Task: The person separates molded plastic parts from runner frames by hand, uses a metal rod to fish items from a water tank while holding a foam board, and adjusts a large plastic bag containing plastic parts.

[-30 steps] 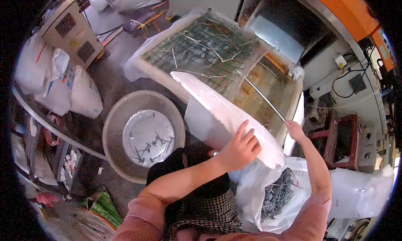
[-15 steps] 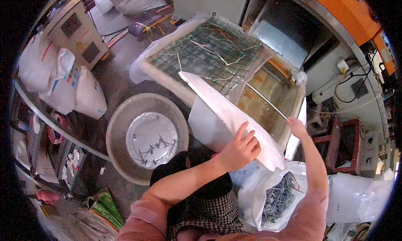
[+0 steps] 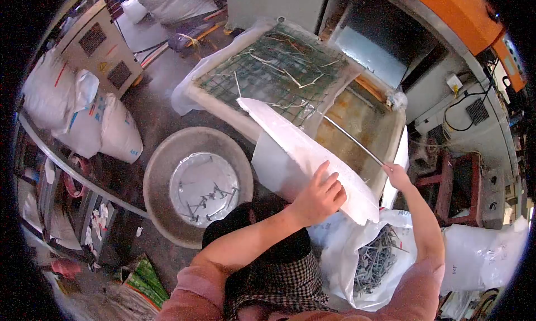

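My right hand (image 3: 397,177) is closed around the near end of a thin metal rod (image 3: 355,140). The rod slants up and left over a pale tub (image 3: 403,135) of brownish water, its far end near the green netting (image 3: 279,70). My left hand (image 3: 319,197) lies with fingers apart on a long white board (image 3: 304,148), which leans along the tub's front side. White strips lie on the netting. What the rod's far tip touches is hard to make out.
To the left, a round grey basin (image 3: 157,209) holds whitish liquid and several dark, branching pieces. An open white sack (image 3: 341,265) of grey pieces (image 3: 375,259) stands by my right arm. Filled sacks (image 3: 120,128) stand far left; a machine with an orange cover (image 3: 452,11) rises behind.
The rod and my right hand have shifted slightly, with the rod's far end a little farther left and lower. My left hand stays on the board. The whole view has tilted slightly.
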`<state>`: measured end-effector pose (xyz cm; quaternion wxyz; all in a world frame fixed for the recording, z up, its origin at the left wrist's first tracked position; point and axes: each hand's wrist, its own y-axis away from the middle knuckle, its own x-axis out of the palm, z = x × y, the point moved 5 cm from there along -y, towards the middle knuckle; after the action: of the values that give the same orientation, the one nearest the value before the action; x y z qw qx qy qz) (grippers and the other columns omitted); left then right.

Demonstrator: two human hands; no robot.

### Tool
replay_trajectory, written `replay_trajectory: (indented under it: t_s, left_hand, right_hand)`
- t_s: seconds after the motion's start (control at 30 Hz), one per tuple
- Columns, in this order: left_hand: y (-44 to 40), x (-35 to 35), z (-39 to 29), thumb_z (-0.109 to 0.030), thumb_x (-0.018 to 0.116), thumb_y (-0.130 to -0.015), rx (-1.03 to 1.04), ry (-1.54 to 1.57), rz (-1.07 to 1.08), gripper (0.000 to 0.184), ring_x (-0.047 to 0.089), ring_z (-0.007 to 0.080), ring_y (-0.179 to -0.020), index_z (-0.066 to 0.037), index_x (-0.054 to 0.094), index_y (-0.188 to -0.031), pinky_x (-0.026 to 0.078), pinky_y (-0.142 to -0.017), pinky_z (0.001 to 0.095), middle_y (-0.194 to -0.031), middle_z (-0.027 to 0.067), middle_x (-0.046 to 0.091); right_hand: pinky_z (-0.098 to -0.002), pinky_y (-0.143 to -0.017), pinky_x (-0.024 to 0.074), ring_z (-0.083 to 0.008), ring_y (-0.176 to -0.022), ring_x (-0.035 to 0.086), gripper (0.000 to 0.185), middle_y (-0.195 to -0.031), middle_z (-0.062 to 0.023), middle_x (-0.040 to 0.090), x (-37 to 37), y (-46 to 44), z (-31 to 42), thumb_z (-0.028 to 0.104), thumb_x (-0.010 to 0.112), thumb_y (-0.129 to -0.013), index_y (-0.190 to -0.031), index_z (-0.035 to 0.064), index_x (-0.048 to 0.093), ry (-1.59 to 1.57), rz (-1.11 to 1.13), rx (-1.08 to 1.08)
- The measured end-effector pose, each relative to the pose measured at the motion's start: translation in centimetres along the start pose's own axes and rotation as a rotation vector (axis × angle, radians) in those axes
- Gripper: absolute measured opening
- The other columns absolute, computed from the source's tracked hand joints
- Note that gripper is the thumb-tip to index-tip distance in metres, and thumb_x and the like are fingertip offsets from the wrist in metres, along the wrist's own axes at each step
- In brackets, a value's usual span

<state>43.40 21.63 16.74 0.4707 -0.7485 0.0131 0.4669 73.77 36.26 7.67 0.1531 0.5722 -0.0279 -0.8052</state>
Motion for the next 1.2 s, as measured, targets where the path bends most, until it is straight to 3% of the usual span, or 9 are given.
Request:
replay_trajectory:
  t_s: [0.13,0.17,0.4,0.5,0.6,0.73,0.83,0.87,1.2]
  left_hand:
    - [-0.2,-0.2,0.0,-0.016,0.051,-0.075,0.007,0.037,-0.023,0.016,0.057,0.0279,-0.093,-0.002,0.057,-0.078,0.029,-0.1,0.057,-0.081,0.0135,0.058]
    - [-0.2,-0.3,0.0,-0.016,0.051,-0.075,0.016,0.02,-0.011,0.016,0.057,0.028,-0.093,-0.002,0.058,-0.078,0.029,-0.101,0.057,-0.081,0.0133,0.058]
    - [-0.4,-0.6,-1.2,-0.014,0.052,-0.077,0.036,0.012,0.055,0.014,0.056,0.0267,-0.096,-0.002,0.058,-0.082,0.031,-0.098,0.0579,-0.082,0.012,0.057]
    - [-0.6,-0.7,-1.6,-0.014,0.053,-0.077,0.034,0.001,0.034,0.014,0.056,0.0267,-0.095,-0.002,0.058,-0.081,0.031,-0.098,0.0581,-0.081,0.0123,0.057]
    - [-0.7,-0.6,-1.6,-0.014,0.053,-0.076,0.031,-0.021,0.037,0.013,0.057,0.0265,-0.095,-0.002,0.058,-0.081,0.03,-0.098,0.0578,-0.08,0.0121,0.057]
    - [-0.5,-0.2,-1.1,-0.014,0.053,-0.075,0.005,-0.018,0.012,0.014,0.056,0.0259,-0.096,-0.002,0.057,-0.081,0.03,-0.099,0.0572,-0.08,0.0111,0.056]
    - [-0.5,-0.2,-0.6,-0.015,0.053,-0.074,-0.014,-0.033,0.006,0.014,0.056,0.0254,-0.096,-0.003,0.057,-0.081,0.031,-0.099,0.057,-0.081,0.0103,0.057]
    - [-0.6,-0.2,-0.4,-0.015,0.053,-0.074,-0.019,-0.037,0.01,0.014,0.056,0.0252,-0.096,-0.003,0.057,-0.081,0.031,-0.099,0.057,-0.083,0.0099,0.057]
    - [-0.5,0.3,-0.5,-0.018,0.051,-0.074,-0.011,-0.042,-0.004,0.016,0.054,0.0272,-0.098,-0.004,0.056,-0.08,0.031,-0.099,0.0576,-0.086,0.0108,0.057]
  right_hand:
    - [-0.0379,-0.084,0.0455,-0.035,-0.095,0.059,0.035,-0.101,-0.0218,0.062,2.9,-3.7,3.7,0.03,0.049,-0.09,-0.11,0.0017,0.059,-0.011,-0.039,-0.053]
    - [-0.0377,-0.084,0.0452,-0.0345,-0.096,0.059,0.035,-0.102,-0.0204,0.062,2.3,-3.6,3.6,0.031,0.049,-0.09,-0.111,0.0046,0.059,-0.006,-0.007,0.061]
    - [-0.0368,-0.077,0.0477,-0.0345,-0.088,0.062,0.031,-0.094,-0.0186,0.064,-10.3,5.6,0.1,0.029,0.054,-0.088,-0.109,0.0073,0.062,0.244,-0.087,0.111]
    - [-0.0369,-0.077,0.0476,-0.0343,-0.09,0.062,0.032,-0.096,-0.0206,0.063,-13.8,9.6,1.4,0.026,0.056,-0.087,-0.108,0.0023,0.061,0.234,0.019,0.293]
    - [-0.037,-0.075,0.0487,-0.0337,-0.086,0.063,0.03,-0.092,-0.0191,0.064,-12.4,9.7,-1.3,0.029,0.057,-0.086,-0.106,0.0068,0.063,0.158,0.003,0.108]
    - [-0.0331,-0.077,0.0479,-0.0259,-0.084,0.064,0.029,-0.093,-0.0164,0.066,-6.4,5.8,-1.9,0.025,0.056,-0.087,-0.104,0.0019,0.062,-0.022,0.069,-0.062]
    - [-0.0342,-0.076,0.0482,-0.0295,-0.085,0.063,0.031,-0.096,-0.0188,0.064,-2.8,2.3,0.4,0.027,0.057,-0.086,-0.107,0.0038,0.062,0.065,0.122,0.107]
    - [-0.0358,-0.078,0.0479,-0.0319,-0.088,0.062,0.031,-0.099,-0.0186,0.063,-0.9,0.5,-0.6,0.027,0.058,-0.086,-0.107,0.0041,0.062,0.077,0.075,-0.008]
    - [-0.036,-0.083,0.0462,-0.0321,-0.096,0.06,0.033,-0.102,-0.0179,0.063,4.9,-5.3,3.8,0.029,0.055,-0.087,-0.108,0.0049,0.061,-0.071,0.024,-0.077]
